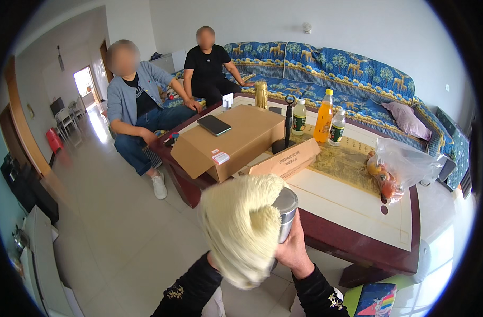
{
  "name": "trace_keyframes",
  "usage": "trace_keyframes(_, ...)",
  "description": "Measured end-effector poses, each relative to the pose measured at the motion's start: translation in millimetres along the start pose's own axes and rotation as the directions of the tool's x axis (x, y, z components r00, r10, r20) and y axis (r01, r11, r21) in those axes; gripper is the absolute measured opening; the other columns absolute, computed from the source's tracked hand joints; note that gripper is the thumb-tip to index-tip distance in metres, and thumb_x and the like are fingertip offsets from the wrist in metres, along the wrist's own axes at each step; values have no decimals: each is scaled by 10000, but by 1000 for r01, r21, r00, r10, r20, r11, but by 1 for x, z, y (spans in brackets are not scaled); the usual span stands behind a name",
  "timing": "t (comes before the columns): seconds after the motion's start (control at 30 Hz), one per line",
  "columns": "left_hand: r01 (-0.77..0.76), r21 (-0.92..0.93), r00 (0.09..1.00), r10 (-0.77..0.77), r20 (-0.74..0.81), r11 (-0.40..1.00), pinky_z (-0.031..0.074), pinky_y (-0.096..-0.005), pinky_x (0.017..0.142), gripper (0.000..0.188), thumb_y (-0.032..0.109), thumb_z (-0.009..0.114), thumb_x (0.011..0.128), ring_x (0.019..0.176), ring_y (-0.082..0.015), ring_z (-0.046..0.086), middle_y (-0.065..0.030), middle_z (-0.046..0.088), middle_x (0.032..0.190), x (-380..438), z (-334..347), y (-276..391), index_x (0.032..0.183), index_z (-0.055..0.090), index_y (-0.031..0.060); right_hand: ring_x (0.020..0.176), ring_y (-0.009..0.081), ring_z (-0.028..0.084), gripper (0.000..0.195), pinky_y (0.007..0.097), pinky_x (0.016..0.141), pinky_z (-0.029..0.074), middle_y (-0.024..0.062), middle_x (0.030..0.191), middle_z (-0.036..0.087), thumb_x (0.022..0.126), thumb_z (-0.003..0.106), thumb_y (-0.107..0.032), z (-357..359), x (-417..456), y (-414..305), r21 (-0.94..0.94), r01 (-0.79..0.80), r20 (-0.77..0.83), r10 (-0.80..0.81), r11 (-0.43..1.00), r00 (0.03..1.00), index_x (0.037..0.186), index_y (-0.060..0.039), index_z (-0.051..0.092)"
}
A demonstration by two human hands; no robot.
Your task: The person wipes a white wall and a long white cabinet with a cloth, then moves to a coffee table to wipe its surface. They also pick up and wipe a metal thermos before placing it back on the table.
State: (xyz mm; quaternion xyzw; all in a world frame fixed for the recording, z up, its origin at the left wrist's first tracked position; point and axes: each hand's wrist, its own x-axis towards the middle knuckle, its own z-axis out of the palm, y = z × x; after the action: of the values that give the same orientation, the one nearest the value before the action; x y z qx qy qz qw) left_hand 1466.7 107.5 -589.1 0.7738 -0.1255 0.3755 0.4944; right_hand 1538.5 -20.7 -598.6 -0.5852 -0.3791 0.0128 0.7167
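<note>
My right hand (pixel 295 249) is wrapped around a silver metal tumbler (pixel 288 214), held upright in front of the coffee table. A thick pale-yellow cloth (pixel 237 230), bunched and blurred, rests against the tumbler's left side and hides much of it. Behind the cloth my left hand (pixel 212 262) is nearly all covered, with only a sliver by the black cuff showing. The cloth hangs in the air from that hand; its fingers cannot be seen.
On the coffee table (pixel 352 210) are a cardboard box (pixel 241 134) bearing a phone (pixel 214 125), a black stand (pixel 288 126), a microphone carton (pixel 285 162), a golden can (pixel 261 95), several bottles (pixel 324 117) and bagged fruit (pixel 388 178). Two people sit beyond, one by a blue sofa (pixel 336 71).
</note>
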Motion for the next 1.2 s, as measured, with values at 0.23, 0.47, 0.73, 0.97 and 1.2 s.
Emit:
trace_keyframes(0.23,-117,22,824,85,561,993,430,-346,893,375,244,673,761,1005,-246,579,-78,622,1077,92,-27,40,1100,595,103,1139,231,467,822,348,979,356,145,1223,485,621,738,-258,-21,-3,-5,-36,-122,236,127,992,963,1303,-11,352)
trace_keyframes(0.47,-192,583,712,-297,636,789,487,-410,712,294,268,597,694,780,-366,606,-190,636,810,116,-2,55,857,641,28,1186,252,429,908,358,1004,336,140,1260,452,543,771,-265,-21,-7,2,-307,27,271,60,951,961,1299,5,347)
trace_keyframes(0.73,137,237,854,-236,463,962,482,-380,740,388,348,615,734,826,-325,606,-171,638,868,109,2,27,943,635,22,939,258,623,753,312,830,467,158,1019,612,565,779,-289,-23,3,-12,-241,8,274,60,971,960,1188,0,469)
trace_keyframes(0.97,428,-608,895,-220,388,669,422,-311,902,464,157,667,795,1065,-154,520,-68,560,1163,87,-5,28,1208,507,17,1043,194,533,783,310,915,401,98,1134,553,570,786,-233,-26,-1,-15,60,-201,442,154,978,884,1241,-13,449)
trace_keyframes(1.2,508,-861,857,-88,508,-19,492,-430,797,803,594,538,803,889,-345,592,-260,574,1010,68,19,8,1287,373,-26,1065,152,490,757,301,933,370,77,1143,529,590,761,-152,-32,-12,-19,337,-352,453,177,873,874,1257,-11,430)
